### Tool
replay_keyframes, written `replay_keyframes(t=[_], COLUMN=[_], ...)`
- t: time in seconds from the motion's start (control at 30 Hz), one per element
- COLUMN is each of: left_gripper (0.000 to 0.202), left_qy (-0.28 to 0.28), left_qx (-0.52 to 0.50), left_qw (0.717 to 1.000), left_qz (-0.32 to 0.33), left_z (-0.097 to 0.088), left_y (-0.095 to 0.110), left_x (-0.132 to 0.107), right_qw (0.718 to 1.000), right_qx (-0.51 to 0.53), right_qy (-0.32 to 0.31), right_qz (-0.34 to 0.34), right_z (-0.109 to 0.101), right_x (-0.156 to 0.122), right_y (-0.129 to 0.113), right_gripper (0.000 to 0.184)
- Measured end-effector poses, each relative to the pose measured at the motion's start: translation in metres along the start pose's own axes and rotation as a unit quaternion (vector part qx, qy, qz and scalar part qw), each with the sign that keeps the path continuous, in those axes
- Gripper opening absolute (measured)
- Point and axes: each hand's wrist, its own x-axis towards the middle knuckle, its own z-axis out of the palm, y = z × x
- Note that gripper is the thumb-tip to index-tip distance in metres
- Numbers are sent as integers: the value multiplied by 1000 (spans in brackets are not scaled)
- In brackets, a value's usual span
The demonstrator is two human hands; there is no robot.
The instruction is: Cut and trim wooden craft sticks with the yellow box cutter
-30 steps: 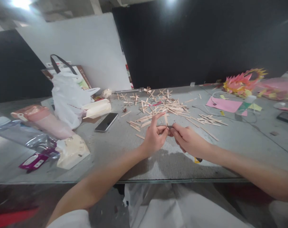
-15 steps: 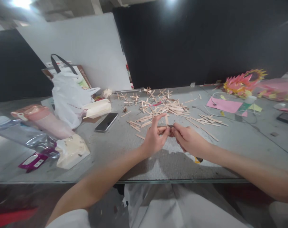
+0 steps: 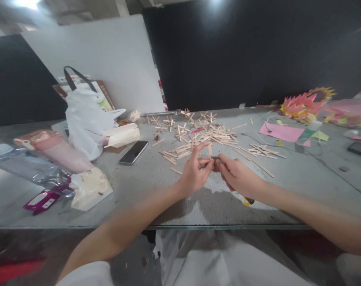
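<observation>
My left hand (image 3: 195, 174) pinches a pale wooden craft stick (image 3: 210, 150) between thumb and fingers, and the stick points up and away from me. The left index finger is raised and bent beside it. Against the stick's lower end, my right hand (image 3: 235, 172) is closed on a small dark flat piece (image 3: 215, 158), mostly covered by the fingers; its kind is unclear. Both hands meet above the table. Just beyond them lies a loose pile of craft sticks (image 3: 219, 137), with several sticks joined into star-like shapes (image 3: 170, 124) behind.
Left on the grey table (image 3: 156, 210) are a phone (image 3: 134, 152), a white plastic bag (image 3: 83, 119), a pink bottle (image 3: 58, 151) and a clear bottle (image 3: 28, 167). A yellow-and-black object (image 3: 248, 201) lies under my right wrist. Pink paper (image 3: 280, 131) and spiky paper craft (image 3: 302, 105) sit right.
Both hands keep nearly the same place and grip. The dark piece shows slightly more between them, and the right fingers have shifted a little to the right.
</observation>
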Motion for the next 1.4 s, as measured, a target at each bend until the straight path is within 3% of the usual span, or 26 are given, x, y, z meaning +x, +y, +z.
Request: replay_keyframes(t=[0.27, 0.6, 0.87, 1.03, 1.4], left_gripper=[59, 59, 58, 57, 53], left_qy=[-4, -36, -23, -28, -17], left_qx=[10, 0, 102, 106, 10], left_qw=[1000, 999, 994, 994, 1000], left_qz=[-7, -10, -25, -27, -21], left_z=[-1, -6, -3, -3, -4], left_y=[-4, -3, -3, -2, 6], left_x=[-1, 1, -3, -2, 4], right_qw=[999, 997, 999, 997, 962], right_qx=[-32, 8, -17, 49, 245], right_qy=[-5, -76, -40, -53, -121], right_qz=[-15, -13, 15, 32, 25], right_z=[-2, -14, -1, 4, -11], right_x=[0, 6, 6, 9, 14], right_y=[0, 5, 1, 8, 14], right_gripper=[24, 31, 24, 27, 35])
